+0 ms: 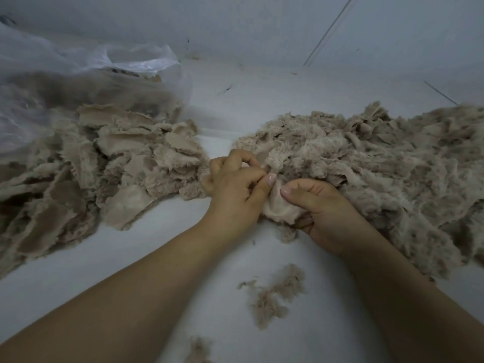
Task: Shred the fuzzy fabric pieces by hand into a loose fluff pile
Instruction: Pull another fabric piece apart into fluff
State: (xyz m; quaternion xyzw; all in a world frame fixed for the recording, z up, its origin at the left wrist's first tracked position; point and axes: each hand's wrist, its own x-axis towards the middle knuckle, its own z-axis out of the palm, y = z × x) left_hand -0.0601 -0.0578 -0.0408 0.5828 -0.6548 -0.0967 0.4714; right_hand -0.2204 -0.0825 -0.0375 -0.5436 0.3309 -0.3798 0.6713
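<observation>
A beige fuzzy fabric piece (280, 209) sits between my two hands at the centre of the white surface. My left hand (235, 191) pinches its upper edge with thumb and curled fingers. My right hand (317, 205) grips its right side, thumb on top and fingers curled underneath. A heap of whole fabric pieces (104, 166) lies to the left. A wide pile of loose shredded fluff (379, 163) spreads to the right, touching my right hand.
A clear plastic bag (65, 82) holding more fabric lies at the back left, its mouth spilling onto the heap. Small fluff tufts (272, 297) lie on the white surface (183, 258) near my forearms. White walls stand close behind.
</observation>
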